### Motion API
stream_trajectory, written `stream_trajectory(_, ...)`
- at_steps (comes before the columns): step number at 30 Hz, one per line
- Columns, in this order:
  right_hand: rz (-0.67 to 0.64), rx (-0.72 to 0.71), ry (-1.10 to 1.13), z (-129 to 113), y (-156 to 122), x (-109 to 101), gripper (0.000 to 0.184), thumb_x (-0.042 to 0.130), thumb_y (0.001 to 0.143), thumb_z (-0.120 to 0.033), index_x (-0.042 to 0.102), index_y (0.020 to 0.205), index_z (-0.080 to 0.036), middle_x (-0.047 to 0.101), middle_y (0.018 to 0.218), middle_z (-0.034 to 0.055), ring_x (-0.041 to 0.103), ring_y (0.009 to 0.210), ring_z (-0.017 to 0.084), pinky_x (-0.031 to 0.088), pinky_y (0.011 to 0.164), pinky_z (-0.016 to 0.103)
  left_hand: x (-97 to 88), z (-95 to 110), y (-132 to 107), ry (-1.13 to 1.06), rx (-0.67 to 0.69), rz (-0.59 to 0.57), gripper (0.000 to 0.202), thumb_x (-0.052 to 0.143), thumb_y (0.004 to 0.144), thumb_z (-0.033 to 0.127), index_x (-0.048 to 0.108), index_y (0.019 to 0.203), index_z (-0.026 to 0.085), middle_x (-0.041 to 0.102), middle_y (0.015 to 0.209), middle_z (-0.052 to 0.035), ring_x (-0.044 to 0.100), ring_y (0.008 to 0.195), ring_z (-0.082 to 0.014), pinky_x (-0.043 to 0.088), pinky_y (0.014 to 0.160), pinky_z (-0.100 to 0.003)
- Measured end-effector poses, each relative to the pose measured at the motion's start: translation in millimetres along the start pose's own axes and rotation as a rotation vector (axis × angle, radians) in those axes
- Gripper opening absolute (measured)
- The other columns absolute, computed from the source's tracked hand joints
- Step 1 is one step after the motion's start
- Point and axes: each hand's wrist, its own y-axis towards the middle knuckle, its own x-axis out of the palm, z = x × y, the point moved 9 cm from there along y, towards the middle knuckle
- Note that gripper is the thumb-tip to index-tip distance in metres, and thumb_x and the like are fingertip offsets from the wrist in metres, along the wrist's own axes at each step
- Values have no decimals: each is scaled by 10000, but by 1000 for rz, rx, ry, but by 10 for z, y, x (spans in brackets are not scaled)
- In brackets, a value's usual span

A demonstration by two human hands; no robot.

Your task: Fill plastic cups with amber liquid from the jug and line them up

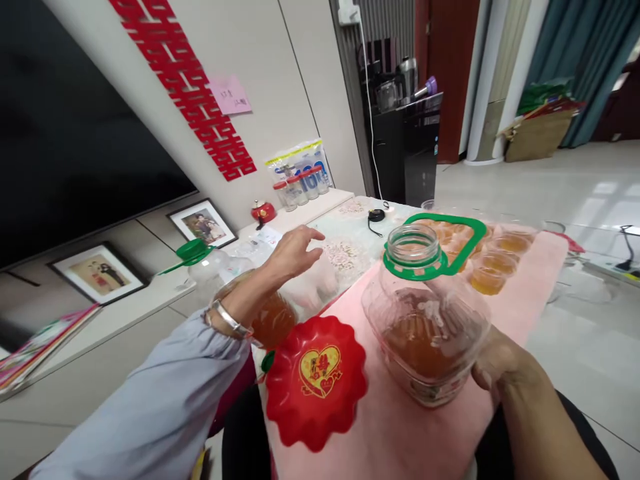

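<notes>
Currently, one green-handled plastic jug (425, 340), right of one red scalloped plate (317, 383), has the right hand (503, 360) clasped low on it; a second jug (274, 320) sits left beyond the plate; the left hand (295, 252) hovers past the plate, spread, empty.

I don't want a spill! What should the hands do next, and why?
Maybe bring the left hand to the green handle of the jug to steady it. The jug has no cap on its mouth and holds brown liquid. The right hand is low at its side, while the left looks empty.
</notes>
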Motion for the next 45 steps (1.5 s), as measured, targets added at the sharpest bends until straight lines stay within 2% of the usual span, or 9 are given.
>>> stream_trajectory(5, 77, -131, -84, -88, -88, -169, 1175, 1114, 534, -515, 599, 1587, -421, 635, 1627, -6, 533, 1563, 274, 412, 1275, 376, 176, -234, -245, 87, -34, -103, 362, 597, 985, 158, 736, 1319, 148, 729, 1377, -119, 669, 1327, -250, 505, 1241, -470)
stream_trajectory(8, 102, -155, -106, -84, -105, -201, 1236, 1107, 521, -556, 563, 1620, -401, 604, 1659, 7, 561, 1538, 262, 482, 1192, 342, 366, -207, -286, 126, -23, -147, 326, 630, 1001, 172, 714, 1315, 146, 684, 1455, -117, 633, 1378, -240, 497, 1256, -489)
stream_trajectory(11, 105, -163, -102, -70, -107, -210, 1216, 1114, 509, -515, 590, 1600, -390, 696, 1556, 24, 624, 1479, 262, 523, 1139, 329, 503, -130, -269, 166, -13, -170, 323, 662, 1006, 210, 707, 1320, 152, 583, 1604, -122, 555, 1493, -268, 458, 1304, -538)
stream_trajectory(14, 91, -148, -91, -47, -88, -202, 1218, 1128, 469, -440, 619, 1575, -390, 703, 1546, 30, 601, 1501, 317, 494, 1199, 402, 588, -78, -225, 205, -16, -179, 302, 679, 1002, 219, 718, 1292, 146, 493, 1698, -122, 419, 1625, -305, 379, 1362, -600)
stream_trajectory(17, 63, -112, -61, -2, -49, -174, 1324, 1110, 456, -544, 540, 1639, -382, 622, 1638, 49, 483, 1589, 392, 413, 1276, 526, 650, -72, -177, 227, -30, -196, 229, 681, 1001, 210, 746, 1207, 133, 481, 1713, -113, 308, 1695, -318, 308, 1397, -636)
stream_trajectory(20, 46, -70, -41, 56, -11, -159, 1415, 1124, 412, -533, 497, 1671, -379, 585, 1673, 60, 403, 1637, 408, 388, 1303, 540, 682, -86, -145, 221, -48, -213, 181, 683, 1010, 225, 764, 1143, 133, 505, 1698, -103, 329, 1687, -307, 309, 1399, -638)
stream_trajectory(29, 93, -64, 18, 109, -40, -183, 1467, 1131, 376, -513, 483, 1682, -354, 607, 1652, 59, 385, 1651, 398, 390, 1325, 521, 602, -123, -146, 205, -68, -190, 175, 687, 1020, 244, 758, 1127, 125, 569, 1634, -114, 601, 1450, -246, 457, 1322, -562)
stream_trajectory(37, 96, -29, -30, 73, -48, -176, 1435, 1125, 430, -480, 465, 1693, -307, 657, 1595, 103, 446, 1613, 423, 401, 1318, 533, 432, -146, -149, 226, -90, -140, 201, 643, 1049, 262, 751, 1149, 126, 598, 1599, -113, 610, 1434, -240, 479, 1297, -542)
stream_trajectory(45, 131, -70, -89, -8, -36, -131, 1393, 1110, 416, -587, 524, 1657, -352, 687, 1558, 78, 457, 1609, 412, 415, 1318, 545, 198, -86, -210, 275, -85, -68, 228, 575, 1068, 211, 761, 1165, 122, 611, 1593, -116, 636, 1410, -236, 501, 1274, -533)
